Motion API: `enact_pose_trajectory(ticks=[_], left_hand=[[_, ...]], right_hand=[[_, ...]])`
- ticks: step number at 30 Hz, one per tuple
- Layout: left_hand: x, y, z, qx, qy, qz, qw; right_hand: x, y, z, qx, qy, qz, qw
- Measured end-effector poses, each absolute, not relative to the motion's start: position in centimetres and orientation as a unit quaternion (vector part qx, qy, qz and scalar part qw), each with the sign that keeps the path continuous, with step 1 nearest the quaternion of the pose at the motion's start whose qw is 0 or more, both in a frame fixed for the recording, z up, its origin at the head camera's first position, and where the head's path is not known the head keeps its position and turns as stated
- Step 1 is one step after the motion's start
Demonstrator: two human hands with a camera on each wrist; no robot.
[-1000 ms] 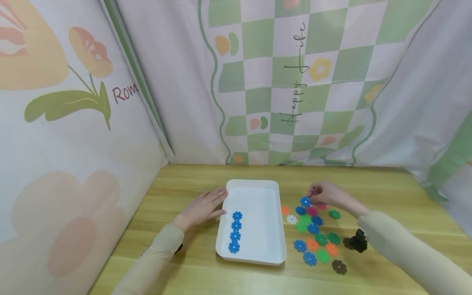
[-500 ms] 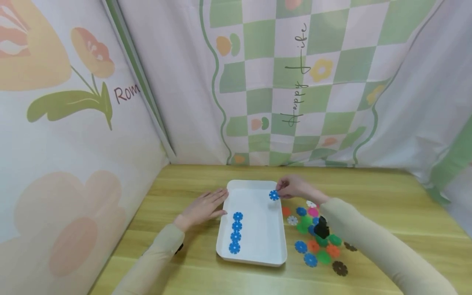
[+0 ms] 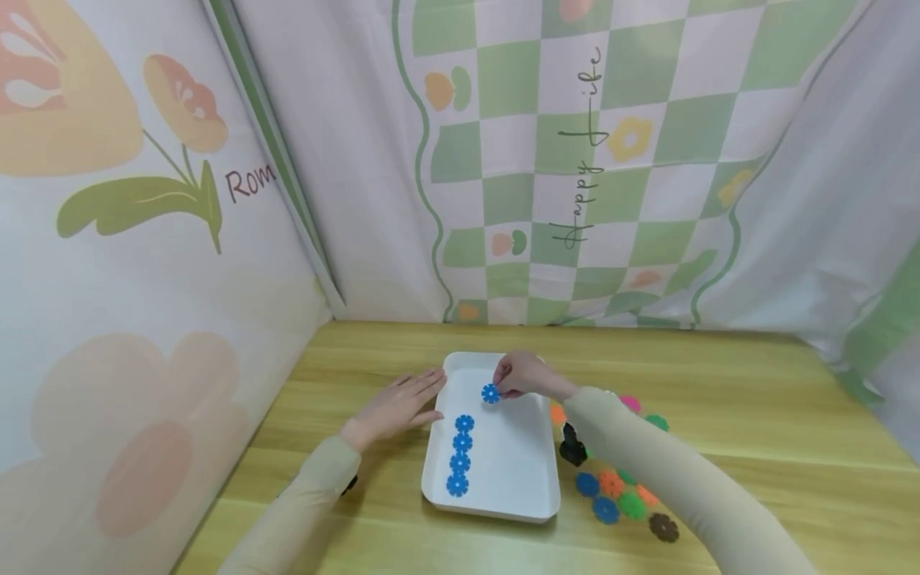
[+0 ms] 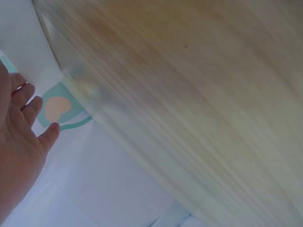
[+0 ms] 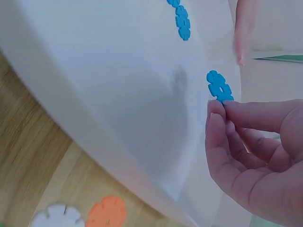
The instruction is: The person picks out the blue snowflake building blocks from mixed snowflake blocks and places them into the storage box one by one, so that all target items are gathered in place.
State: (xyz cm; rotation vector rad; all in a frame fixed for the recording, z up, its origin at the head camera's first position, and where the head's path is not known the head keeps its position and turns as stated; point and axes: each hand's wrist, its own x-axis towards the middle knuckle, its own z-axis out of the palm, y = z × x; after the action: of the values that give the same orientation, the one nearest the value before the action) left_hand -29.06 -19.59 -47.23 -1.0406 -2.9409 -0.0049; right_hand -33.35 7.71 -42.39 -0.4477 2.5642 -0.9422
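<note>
Between thumb and fingertips my right hand [image 3: 528, 375] pinches a blue snowflake disc [image 3: 490, 393], held above the far part of a white tray [image 3: 506, 455]. The right wrist view shows the disc [image 5: 219, 86] gripped at its edge, apart from the tray floor. Along the tray's left side lies a column of several blue snowflake discs [image 3: 460, 462]. My left hand [image 3: 395, 407] rests at the tray's left rim with fingers extended. In the left wrist view, only part of the left hand [image 4: 21, 137] shows, at the left edge.
Right of the tray, loose snowflake discs in blue, orange [image 3: 612, 482], green [image 3: 632, 505] and brown [image 3: 664, 527] lie on the wooden table [image 3: 359, 519]. My right forearm hides some of them. A patterned curtain [image 3: 561, 200] hangs behind the table.
My right hand has carried the blue snowflake disc leftward from the loose pile, over the tray's right rim, to above the tray. The left hand has stayed at the left rim.
</note>
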Motion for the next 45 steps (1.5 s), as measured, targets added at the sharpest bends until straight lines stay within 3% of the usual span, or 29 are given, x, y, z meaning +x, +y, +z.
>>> enact_pose_trajectory(ticks=[23,45], left_hand=[[-29.3,-19.7,-47.5,-0.34,-0.94,0.003,0.026],[-29.0,-19.5,-47.0,-0.341,-0.94,-0.007,0.021]], right_hand=[[-34.0,3.6,-44.3,-0.137,0.915,-0.326,0.196],[-33.9,3.1,-44.4,-0.135,0.916,-0.314,0.211]])
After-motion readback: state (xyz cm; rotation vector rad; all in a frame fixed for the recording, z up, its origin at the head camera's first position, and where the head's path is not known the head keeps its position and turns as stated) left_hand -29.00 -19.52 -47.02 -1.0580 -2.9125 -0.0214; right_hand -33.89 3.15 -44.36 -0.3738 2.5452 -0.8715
